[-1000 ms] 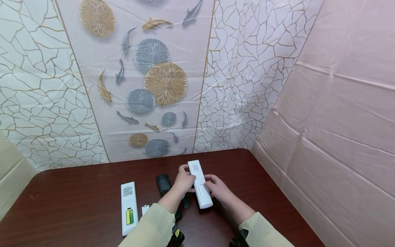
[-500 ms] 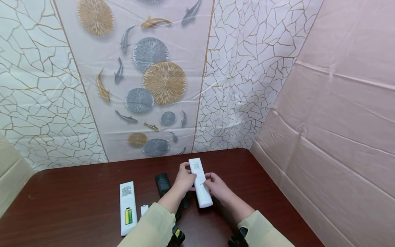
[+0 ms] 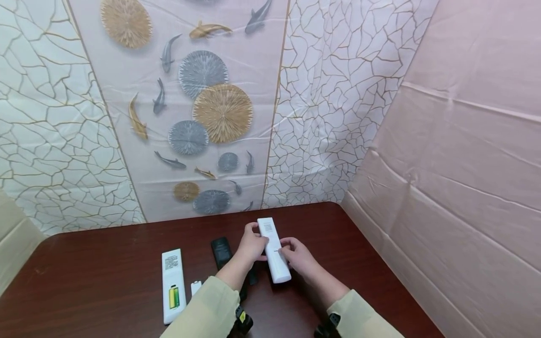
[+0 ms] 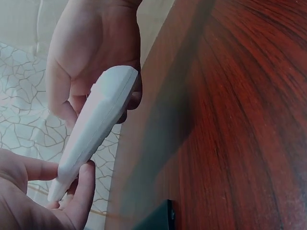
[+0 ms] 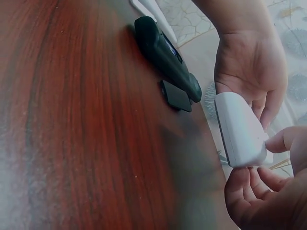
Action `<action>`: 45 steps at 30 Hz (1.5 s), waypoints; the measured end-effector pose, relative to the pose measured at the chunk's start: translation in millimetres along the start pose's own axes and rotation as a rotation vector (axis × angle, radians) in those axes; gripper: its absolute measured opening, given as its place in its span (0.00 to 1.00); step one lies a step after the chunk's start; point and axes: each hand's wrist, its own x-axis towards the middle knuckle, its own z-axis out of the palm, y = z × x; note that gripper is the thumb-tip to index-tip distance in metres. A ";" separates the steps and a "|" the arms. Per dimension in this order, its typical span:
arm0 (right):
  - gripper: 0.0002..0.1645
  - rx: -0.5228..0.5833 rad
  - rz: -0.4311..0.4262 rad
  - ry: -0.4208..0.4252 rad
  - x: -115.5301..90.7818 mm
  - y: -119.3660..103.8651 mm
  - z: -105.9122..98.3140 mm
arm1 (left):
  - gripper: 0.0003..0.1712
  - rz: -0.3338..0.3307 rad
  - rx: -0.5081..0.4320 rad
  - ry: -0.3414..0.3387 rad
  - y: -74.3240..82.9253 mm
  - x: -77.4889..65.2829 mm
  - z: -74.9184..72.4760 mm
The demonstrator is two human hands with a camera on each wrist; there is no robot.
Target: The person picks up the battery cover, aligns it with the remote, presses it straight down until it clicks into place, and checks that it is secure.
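So this red-brown tabletop [image 3: 105, 277] has got a white remote [image 3: 173, 277], a little white cover [image 3: 196, 287] just beside it, plus a black remote [image 3: 221, 251] right by a black cover [image 5: 176, 97].

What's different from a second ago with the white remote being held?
Hardly anything: the patterned cloth and table sit slightly further left in the head view, perhaps from a head turn. Nothing was taken hold of or let go. The left hand and right hand still grip that remote; the other white remote still lies nearby.
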 end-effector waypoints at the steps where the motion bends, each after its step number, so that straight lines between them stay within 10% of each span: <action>1: 0.22 0.000 0.005 0.011 -0.7 0.5 -0.4 | 0.35 -0.002 0.001 0.002 -0.7 0.5 0.4; 17: 0.19 -0.057 -0.018 0.061 -20.9 8.5 -13.7 | 0.38 -0.078 0.074 0.093 -24.3 22.1 2.7; 45: 0.18 -0.054 0.009 0.049 -31.2 14.9 -25.3 | 0.33 -0.066 0.211 -0.011 -15.5 12.5 8.9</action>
